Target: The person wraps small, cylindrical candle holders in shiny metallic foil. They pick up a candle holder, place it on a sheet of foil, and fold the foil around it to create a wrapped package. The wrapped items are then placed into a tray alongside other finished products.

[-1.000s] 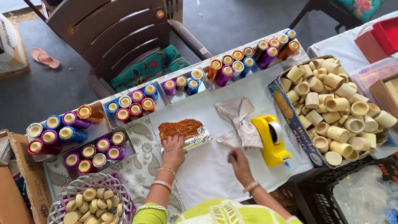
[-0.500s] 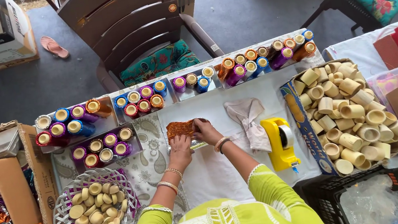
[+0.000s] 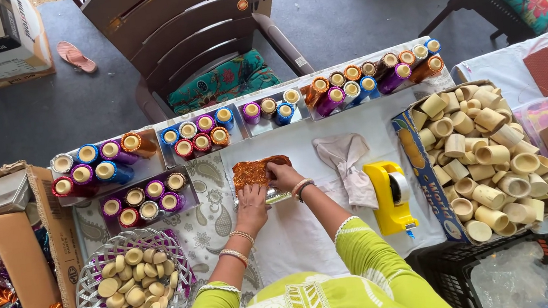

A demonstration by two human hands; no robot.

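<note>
Head cam: I see both hands mid-bench on the white cloth (image 3: 311,233). Left hand (image 3: 251,204) lies flat, fingers pressed on a silvery piece just below the orange foil sheet (image 3: 253,172); right hand (image 3: 285,174) pinches that foil's right edge, so it's closed on it. Foil sits near the bench's far edge, in front of the trays of foil-wrapped cups (image 3: 198,135).

Around: crumpled grey cloth (image 3: 344,159) just right of the hands, yellow tape dispenser (image 3: 391,197) beyond it, then a box of bare cream cups (image 3: 483,156) at the right edge. Wire basket (image 3: 134,289) w/ cream discs at the near left corner; cardboard box (image 3: 16,269) w/ coloured foil scraps beside it.

Far side: brown chair (image 3: 188,25) w/ patterned cushion, grey floor, a sandal (image 3: 76,56).
</note>
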